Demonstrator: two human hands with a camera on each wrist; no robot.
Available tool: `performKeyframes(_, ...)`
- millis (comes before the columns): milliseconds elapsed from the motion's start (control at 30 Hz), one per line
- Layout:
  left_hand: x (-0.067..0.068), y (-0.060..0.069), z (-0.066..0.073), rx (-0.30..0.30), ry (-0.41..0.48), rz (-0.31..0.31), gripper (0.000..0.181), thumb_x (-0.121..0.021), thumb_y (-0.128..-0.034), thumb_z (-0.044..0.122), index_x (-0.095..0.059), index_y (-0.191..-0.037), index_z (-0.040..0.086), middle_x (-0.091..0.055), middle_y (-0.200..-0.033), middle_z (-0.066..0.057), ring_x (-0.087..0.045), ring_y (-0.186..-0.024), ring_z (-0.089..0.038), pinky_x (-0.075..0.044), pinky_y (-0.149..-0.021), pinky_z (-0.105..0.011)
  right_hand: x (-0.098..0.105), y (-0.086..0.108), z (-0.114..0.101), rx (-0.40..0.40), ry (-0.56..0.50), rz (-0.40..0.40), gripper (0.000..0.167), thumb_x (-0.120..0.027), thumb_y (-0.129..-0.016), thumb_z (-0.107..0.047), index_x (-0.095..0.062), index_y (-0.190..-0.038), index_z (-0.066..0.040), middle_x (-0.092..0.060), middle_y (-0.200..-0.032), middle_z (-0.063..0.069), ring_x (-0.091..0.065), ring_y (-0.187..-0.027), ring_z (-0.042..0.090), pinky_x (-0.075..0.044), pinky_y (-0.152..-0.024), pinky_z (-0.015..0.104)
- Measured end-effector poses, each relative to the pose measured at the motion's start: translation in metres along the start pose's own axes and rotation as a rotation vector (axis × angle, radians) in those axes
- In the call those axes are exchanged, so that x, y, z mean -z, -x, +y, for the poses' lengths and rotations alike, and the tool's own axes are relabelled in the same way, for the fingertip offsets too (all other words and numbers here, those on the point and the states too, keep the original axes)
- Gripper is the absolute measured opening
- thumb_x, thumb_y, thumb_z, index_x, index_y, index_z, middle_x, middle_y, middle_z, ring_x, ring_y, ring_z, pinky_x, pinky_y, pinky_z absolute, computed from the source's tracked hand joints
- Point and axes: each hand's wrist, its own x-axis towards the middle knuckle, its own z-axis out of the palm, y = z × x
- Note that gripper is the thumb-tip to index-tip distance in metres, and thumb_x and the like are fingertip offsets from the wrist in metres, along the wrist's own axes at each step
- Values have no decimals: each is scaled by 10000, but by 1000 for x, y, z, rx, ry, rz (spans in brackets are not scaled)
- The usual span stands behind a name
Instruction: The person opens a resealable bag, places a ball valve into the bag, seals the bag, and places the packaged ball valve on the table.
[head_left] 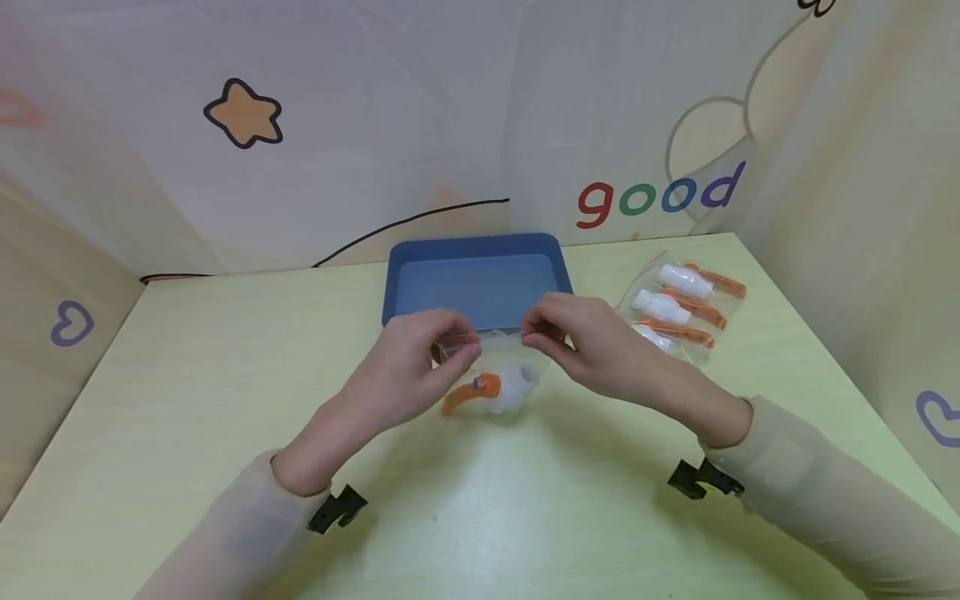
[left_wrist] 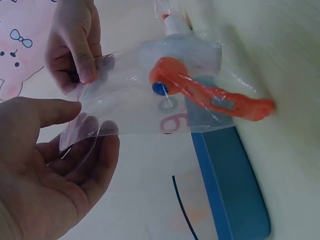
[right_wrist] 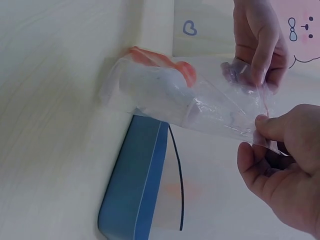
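Note:
Between the two hands hangs a clear plastic zip bag (head_left: 491,354), its mouth at the top. Inside it show an orange, handle-like piece (left_wrist: 215,97) with a blue spot at its round end and a white, bottle-like piece (right_wrist: 152,90). My left hand (head_left: 408,362) holds the left end of the bag's mouth between thumb and fingers; its fingers show through the plastic in the left wrist view. At the mouth's right end, my right hand (head_left: 588,342) pinches the edge with thumb and forefinger (right_wrist: 246,155). The bag's lower end is close to the tabletop.
A blue tray (head_left: 472,287) stands just behind the hands, against the printed curtain (head_left: 360,125). To its right on the pale table (head_left: 225,358) lies another clear bag (head_left: 686,350) with several white and orange pieces.

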Motion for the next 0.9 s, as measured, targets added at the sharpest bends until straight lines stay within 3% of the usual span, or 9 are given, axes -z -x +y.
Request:
performKeyframes(267, 1, -4, 6, -68, -84, 14, 102, -757, -953, 118, -752, -1041, 67, -708, -991, -4, -711, -895, -116, -554, -669, -315, 6, -3, -6, 33, 18, -20, 96, -716, -948, 15, -667, -954, -67, -604, -873, -20, -574, -779, 77, -534, -686, 256)
performKeyframes(467, -1, -6, 9, -105, -121, 42, 43, -762, -937, 66, -760, -977, 50, -679, -903, 2, -659, -792, -111, -531, -661, -275, 9, -4, -12, 21, 35, -52, 77, -721, -951, -4, -675, -958, -66, -615, -873, -21, -582, -780, 80, -537, -691, 260)
performKeyframes(633, -4, -6, 11, -114, -144, 59, 35, -760, -941, 76, -762, -949, 42, -669, -855, 6, -586, -721, -104, -486, -613, -256, 9, -3, -12, 11, 34, -56, 74, -716, -955, -8, -675, -958, -70, -616, -873, -24, -586, -779, 77, -541, -692, 265)
performKeyframes(900, -9, -7, 12, -115, -119, 58, 52, -756, -944, 81, -764, -923, 34, -673, -836, 12, -589, -719, -96, -486, -605, -261, 2, -3, -12, 20, -12, -29, 72, -757, -935, -60, -697, -975, -70, -628, -883, -35, -586, -768, 67, -538, -668, 265)
